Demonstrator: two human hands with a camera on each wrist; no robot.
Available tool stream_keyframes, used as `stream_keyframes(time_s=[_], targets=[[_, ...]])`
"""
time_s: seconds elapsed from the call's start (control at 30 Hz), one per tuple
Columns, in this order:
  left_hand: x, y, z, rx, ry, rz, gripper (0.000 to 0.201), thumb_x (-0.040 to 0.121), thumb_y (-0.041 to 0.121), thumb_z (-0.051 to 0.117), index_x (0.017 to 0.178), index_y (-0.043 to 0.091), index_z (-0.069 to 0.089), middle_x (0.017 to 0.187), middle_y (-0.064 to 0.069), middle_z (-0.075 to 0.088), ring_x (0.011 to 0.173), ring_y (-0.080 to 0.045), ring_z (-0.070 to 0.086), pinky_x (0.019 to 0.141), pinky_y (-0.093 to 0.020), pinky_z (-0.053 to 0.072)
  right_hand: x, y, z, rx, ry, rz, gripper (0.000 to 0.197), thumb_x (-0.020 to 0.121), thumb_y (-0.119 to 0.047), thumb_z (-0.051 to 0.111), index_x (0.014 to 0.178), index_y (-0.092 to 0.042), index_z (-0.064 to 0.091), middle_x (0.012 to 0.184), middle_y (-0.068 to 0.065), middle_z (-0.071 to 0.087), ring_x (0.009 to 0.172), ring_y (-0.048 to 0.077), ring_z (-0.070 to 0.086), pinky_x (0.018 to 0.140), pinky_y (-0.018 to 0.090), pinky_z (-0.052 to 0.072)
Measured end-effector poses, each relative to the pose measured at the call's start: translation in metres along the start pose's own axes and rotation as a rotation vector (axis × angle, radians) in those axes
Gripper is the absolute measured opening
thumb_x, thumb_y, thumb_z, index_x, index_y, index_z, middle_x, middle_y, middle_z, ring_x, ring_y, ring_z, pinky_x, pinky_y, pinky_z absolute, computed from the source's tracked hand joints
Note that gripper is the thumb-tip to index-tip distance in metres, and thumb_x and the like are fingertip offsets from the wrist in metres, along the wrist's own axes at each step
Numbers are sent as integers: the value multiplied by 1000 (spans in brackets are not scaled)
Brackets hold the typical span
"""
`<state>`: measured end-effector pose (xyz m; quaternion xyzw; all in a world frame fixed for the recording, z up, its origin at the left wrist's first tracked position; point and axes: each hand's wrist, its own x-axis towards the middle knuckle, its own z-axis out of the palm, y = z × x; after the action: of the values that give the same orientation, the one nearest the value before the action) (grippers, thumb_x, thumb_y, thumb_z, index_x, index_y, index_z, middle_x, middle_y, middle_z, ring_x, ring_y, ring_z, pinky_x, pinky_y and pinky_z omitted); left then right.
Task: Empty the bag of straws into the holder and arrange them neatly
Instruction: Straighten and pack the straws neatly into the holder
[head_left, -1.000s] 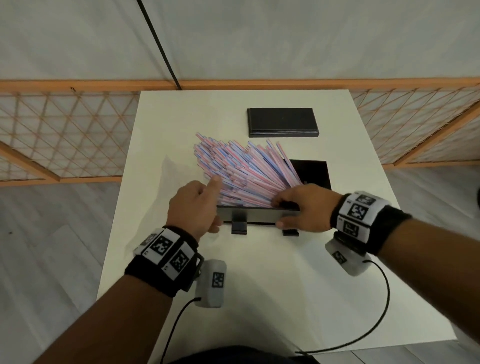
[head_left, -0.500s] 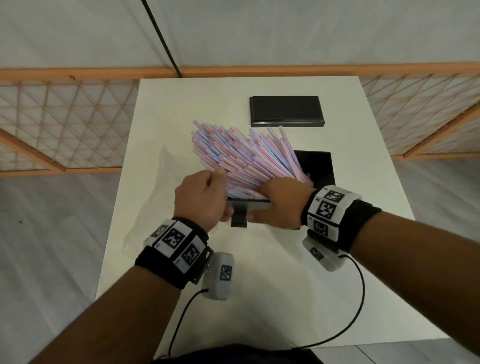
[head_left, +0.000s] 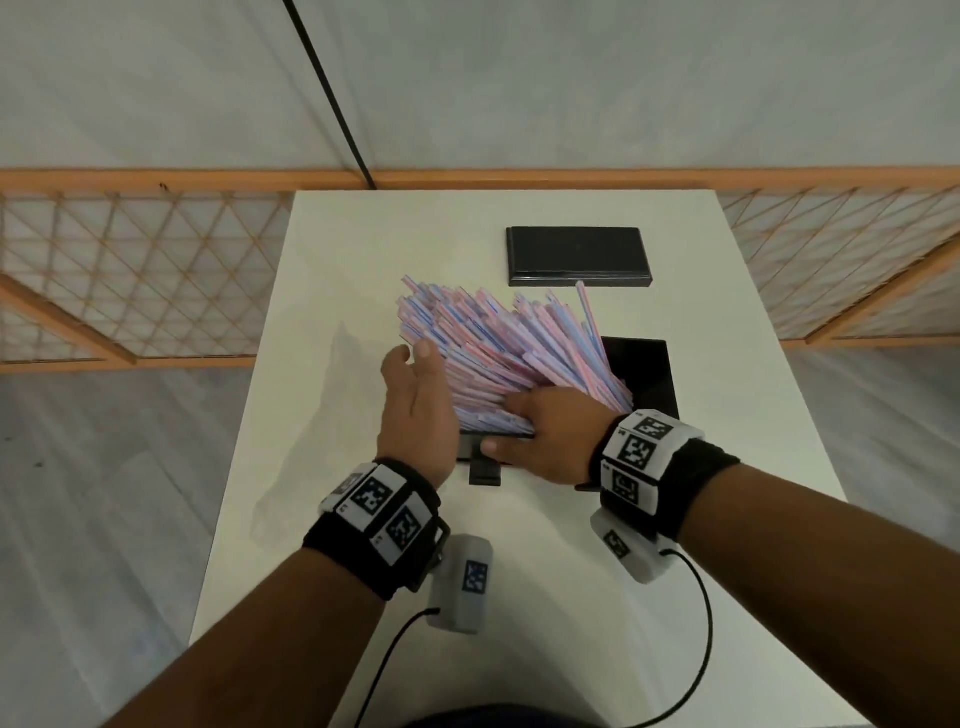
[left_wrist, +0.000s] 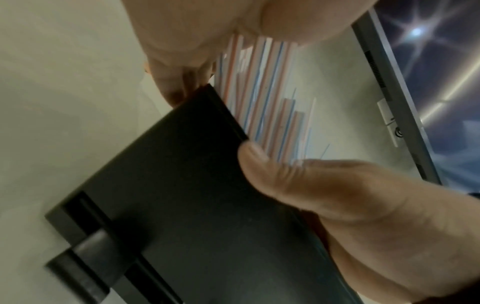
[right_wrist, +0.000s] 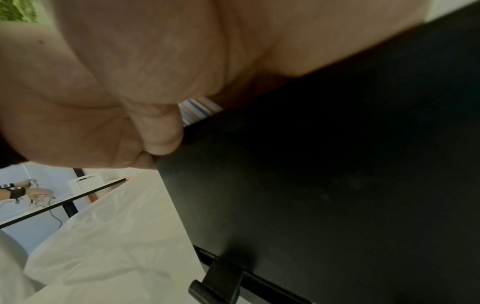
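Pink and blue striped straws (head_left: 498, 338) stand packed in a black box holder (head_left: 644, 374) and fan out, leaning to the left. My left hand (head_left: 415, 395) lies flat with straight fingers against the left side of the bundle. My right hand (head_left: 545, 431) grips the holder's front wall, thumb on the outer face and fingers over the rim onto the straws. The left wrist view shows that thumb (left_wrist: 285, 181) on the black wall (left_wrist: 182, 205), with the straws (left_wrist: 265, 98) above. The clear bag (head_left: 322, 415) lies flat on the table to the left.
A flat black lid (head_left: 579, 254) lies behind the holder on the white table (head_left: 519, 597). Orange lattice fencing (head_left: 130, 280) runs behind and beside the table. The crumpled bag (right_wrist: 116, 236) shows in the right wrist view. Another person's hands work at a far table (right_wrist: 26, 191).
My left hand has straightened from a curled pose and now lies flat against the bundle's left side. My right hand slid left along the holder's front wall.
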<state>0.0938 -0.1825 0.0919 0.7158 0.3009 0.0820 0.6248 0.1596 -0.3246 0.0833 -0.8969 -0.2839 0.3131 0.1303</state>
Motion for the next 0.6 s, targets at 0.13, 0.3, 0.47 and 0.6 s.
stream_keyframes(time_s=[0.13, 0.3, 0.47, 0.6], targets=[[1, -2, 7, -56, 42, 39, 85, 87, 72, 24, 148, 13, 32, 136, -7, 57, 122, -24, 57, 111, -47, 42, -1, -6, 3, 86, 50, -9, 42, 90, -58, 57, 109, -21, 57, 101, 1, 67, 97, 24, 62, 87, 36, 51], [-1, -7, 11, -49, 90, 143, 57, 98, 53, 37, 138, 12, 40, 110, 19, 59, 94, 10, 60, 93, -31, 51, 0, -10, 0, 57, 155, -21, 35, 84, -59, 63, 73, -28, 51, 81, -3, 57, 82, 21, 58, 74, 29, 46], [2, -18, 6, 83, 54, 140, 58, 102, 44, 47, 145, 8, 33, 119, 14, 58, 104, -3, 61, 99, -31, 48, -8, -18, -1, 3, 226, -42, 52, 85, -58, 63, 117, -17, 56, 119, 7, 58, 109, 26, 57, 90, 34, 48], [2, -19, -2, 148, 69, 52, 55, 100, 51, 44, 136, 10, 44, 123, -2, 58, 109, -20, 59, 94, -37, 47, -25, -13, -3, 30, 321, -101, 51, 82, -46, 71, 120, -18, 51, 119, 3, 56, 108, 24, 54, 90, 38, 49]])
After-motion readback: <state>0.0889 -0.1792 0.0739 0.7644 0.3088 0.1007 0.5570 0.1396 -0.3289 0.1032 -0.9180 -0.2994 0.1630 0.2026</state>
